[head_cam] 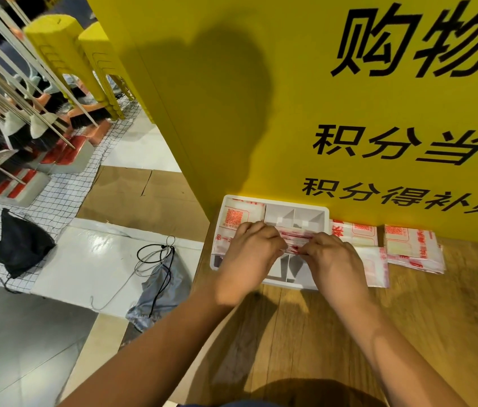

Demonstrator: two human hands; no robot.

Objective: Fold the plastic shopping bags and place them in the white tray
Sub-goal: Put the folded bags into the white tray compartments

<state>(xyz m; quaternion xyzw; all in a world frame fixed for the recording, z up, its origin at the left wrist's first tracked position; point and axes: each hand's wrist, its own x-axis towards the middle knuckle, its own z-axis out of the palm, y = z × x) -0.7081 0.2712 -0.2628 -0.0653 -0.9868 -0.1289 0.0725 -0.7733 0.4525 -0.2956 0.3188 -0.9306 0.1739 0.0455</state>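
Note:
A white divided tray (296, 211) sits on the wooden table (349, 333) against the yellow board. Over its middle, my left hand (249, 254) and my right hand (332, 259) pinch the two ends of a folded red-printed plastic bag (295, 237). Another folded bag (239, 217) lies in the tray's left compartment. More flat bags lie right of the tray: one (354, 232) at the board, a stack (414, 248) further right, and one (376, 267) partly under my right hand.
The yellow board (320, 113) with black lettering rises right behind the tray. Left of the table, on the floor, lie a grey drawstring bag (158, 289), a black bag (17, 245), cardboard (143, 195), brooms (26, 121) and yellow stools (85, 63).

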